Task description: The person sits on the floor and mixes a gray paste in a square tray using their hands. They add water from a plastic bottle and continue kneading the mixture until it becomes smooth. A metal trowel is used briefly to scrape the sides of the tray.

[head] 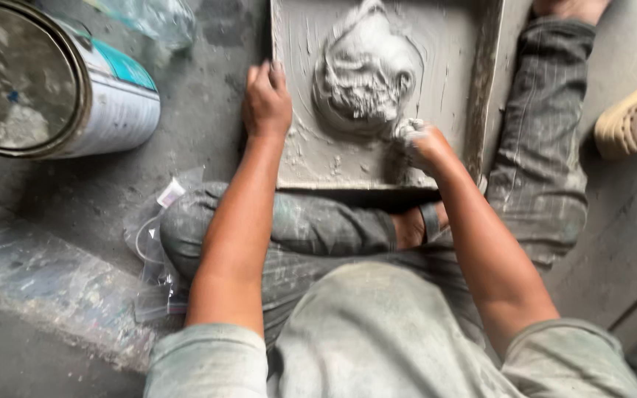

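The flat grey tray is running out of the top of the frame, so its far end is not showing; the right hand is coated in wet grey paste, and whether its fingers are gripping a tool or only paste is impossible to tell, though they are curling closed at the lower right edge of the paste mound; the left hand is resting on the tray's left rim, fingers bent over the edge and holding it. The mound is sitting in the upper middle of the tray; the tray is lying on a dusty grey concrete floor between the person's folded legs. A large tin can is lying at the left, partly cut off; a crumpled clear plastic bag is sitting beside the left knee; a tan shoe is poking in at the right edge, its wearer out of view.
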Demonstrator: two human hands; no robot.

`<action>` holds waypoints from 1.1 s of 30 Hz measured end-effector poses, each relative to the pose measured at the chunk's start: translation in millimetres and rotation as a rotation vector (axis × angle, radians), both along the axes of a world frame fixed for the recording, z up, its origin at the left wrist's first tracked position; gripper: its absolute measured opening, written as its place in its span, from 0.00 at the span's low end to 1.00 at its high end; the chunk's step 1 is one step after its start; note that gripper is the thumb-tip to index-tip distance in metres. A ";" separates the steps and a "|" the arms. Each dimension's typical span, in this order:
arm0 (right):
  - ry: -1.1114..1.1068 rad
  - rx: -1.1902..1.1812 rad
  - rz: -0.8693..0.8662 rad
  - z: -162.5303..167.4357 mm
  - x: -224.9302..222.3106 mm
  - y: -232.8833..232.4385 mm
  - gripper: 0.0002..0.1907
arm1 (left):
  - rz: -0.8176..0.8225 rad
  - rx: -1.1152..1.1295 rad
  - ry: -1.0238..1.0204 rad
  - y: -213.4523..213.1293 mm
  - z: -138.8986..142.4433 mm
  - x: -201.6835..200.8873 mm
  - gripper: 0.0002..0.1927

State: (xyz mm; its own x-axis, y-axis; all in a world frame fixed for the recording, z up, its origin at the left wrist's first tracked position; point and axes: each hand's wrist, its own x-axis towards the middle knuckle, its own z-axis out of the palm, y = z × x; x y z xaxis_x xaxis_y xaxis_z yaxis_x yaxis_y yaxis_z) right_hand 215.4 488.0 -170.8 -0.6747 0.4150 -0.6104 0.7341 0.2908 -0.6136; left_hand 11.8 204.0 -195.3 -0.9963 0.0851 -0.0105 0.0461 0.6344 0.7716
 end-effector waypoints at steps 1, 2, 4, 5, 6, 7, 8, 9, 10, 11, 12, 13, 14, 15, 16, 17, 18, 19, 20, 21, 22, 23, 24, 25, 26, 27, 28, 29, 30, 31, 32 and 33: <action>0.142 -0.086 -0.124 2.5 -1.8 0.9 0.10 | -0.007 -0.007 -0.016 -0.3 0.3 -0.1 0.23; 0.327 -0.097 -0.205 4.0 -5.0 0.3 0.09 | -0.011 -0.022 -0.040 -0.5 0.6 0.6 0.23; 0.651 -0.113 -0.350 3.0 -16.6 -6.2 0.12 | -0.003 -0.041 -0.027 -1.4 0.7 0.4 0.22; 0.677 -0.079 -0.509 1.6 -24.2 -9.9 0.12 | -0.008 -0.036 -0.004 -1.0 0.4 0.9 0.21; 0.613 0.012 -0.639 -1.7 -34.4 -14.7 0.12 | -0.016 -0.020 0.026 -0.9 0.2 1.0 0.21; 0.511 0.097 -0.758 -6.7 -45.3 -25.7 0.11 | -0.007 -0.008 0.023 -0.8 -0.1 0.8 0.21; 0.418 0.131 -0.851 -13.0 -58.0 -39.3 0.11 | 0.008 0.006 0.025 -0.5 -0.6 0.8 0.21; 0.341 0.134 -0.915 -19.4 -78.3 -47.5 0.11 | 0.019 0.014 0.013 -0.7 -0.9 0.2 0.21; 0.307 0.112 -0.914 -22.7 -97.1 -53.0 0.11 | 0.000 -0.015 -0.017 -0.6 -1.6 0.0 0.21; 0.287 0.083 -0.896 -16.5 -110.1 -56.6 0.11 | -0.015 -0.046 -0.050 -1.1 -1.9 -0.9 0.21; 0.291 0.054 -0.844 -14.6 -121.6 -58.4 0.11 | -0.023 -0.078 -0.067 -1.7 -2.4 -1.5 0.21; 0.375 0.059 -0.732 -15.0 -128.0 -58.6 0.10 | -0.018 -0.048 -0.014 -2.5 -2.7 -2.3 0.21; 0.501 0.077 -0.595 -10.9 -131.6 -58.5 0.10 | -0.022 -0.014 0.032 -3.4 -2.7 -2.7 0.22; 0.663 0.101 -0.445 -1.8 -132.0 -58.0 0.10 | -0.022 0.024 0.075 -4.1 -2.5 -2.9 0.22; 0.820 0.166 -0.242 9.2 -128.1 -57.4 0.10 | -0.017 0.027 0.067 -4.8 -1.8 -3.2 0.23; 0.963 0.256 -0.017 18.8 -122.2 -62.1 0.10 | -0.011 0.026 0.050 -5.5 -1.1 -2.4 0.23; 1.064 0.350 0.188 28.5 -117.6 -62.2 0.10 | -0.009 0.020 0.033 -5.7 0.3 -2.2 0.23; 1.109 0.406 0.346 36.8 -113.7 -57.5 0.09 | -0.012 0.012 0.012 -6.1 1.9 -0.6 0.23; 1.139 0.424 0.421 42.5 -108.9 -50.3 0.09 | -0.019 0.012 0.005 -5.7 3.5 -0.1 0.23; 1.170 0.421 0.461 44.4 -105.9 -39.8 0.09 | -0.024 0.015 0.006 -5.5 5.2 0.5 0.24; 1.184 0.444 0.469 42.1 -105.1 -26.4 0.09 | -0.029 0.019 0.000 -4.9 6.5 0.6 0.23; 1.136 0.260 0.309 36.7 -107.0 -7.8 0.09 | -0.026 0.018 -0.021 -5.1 7.7 1.1 0.23; 1.065 0.071 0.151 27.7 -109.2 11.8 0.10 | -0.018 0.010 -0.052 -5.3 8.4 1.1 0.22; 0.991 -0.110 -0.009 15.1 -115.3 29.0 0.11 | -0.020 0.004 -0.045 -5.7 8.9 1.1 0.22; 0.931 -0.286 -0.165 -0.7 -129.8 43.3 0.12 | -0.025 0.000 -0.012 -6.6 8.9 0.5 0.22; 0.935 -0.523 -0.159 -15.4 -148.4 55.5 0.18 | -0.031 -0.006 0.027 -7.3 8.5 0.0 0.21; 0.921 -0.761 -0.154 -28.4 -167.5 62.5 0.24 | -0.043 0.001 0.021 -8.8 8.3 -0.8 0.21; 0.813 -0.711 -0.100 -40.5 -193.2 63.7 0.23 | -0.058 0.012 -0.002 -9.5 7.9 -0.8 0.20; 0.704 -0.658 -0.046 -48.3 -221.8 61.7 0.22 | -0.073 0.025 -0.027 -10.7 8.0 -1.2 0.19; 0.653 -0.577 0.141 -50.7 -248.3 53.8 0.21 | -0.076 0.032 -0.005 -10.7 7.9 -1.6 0.19; 0.608 -0.489 0.330 -46.7 -277.6 43.6 0.21 | -0.075 0.040 0.027 -11.1 8.7 -2.1 0.19; 0.614 -0.219 0.734 -42.9 -301.0 29.1 0.23 | -0.075 0.051 0.054 -10.4 9.6 -2.5 0.19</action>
State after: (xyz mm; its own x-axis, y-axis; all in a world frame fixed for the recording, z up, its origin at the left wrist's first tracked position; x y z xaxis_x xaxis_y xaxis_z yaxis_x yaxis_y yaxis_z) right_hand -85.6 517.1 -213.7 -0.9457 -0.3148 -0.0807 -0.0482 0.3813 -0.9232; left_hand 9.2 193.7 -185.8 -0.9861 0.1585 0.0498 0.1347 0.5872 0.7981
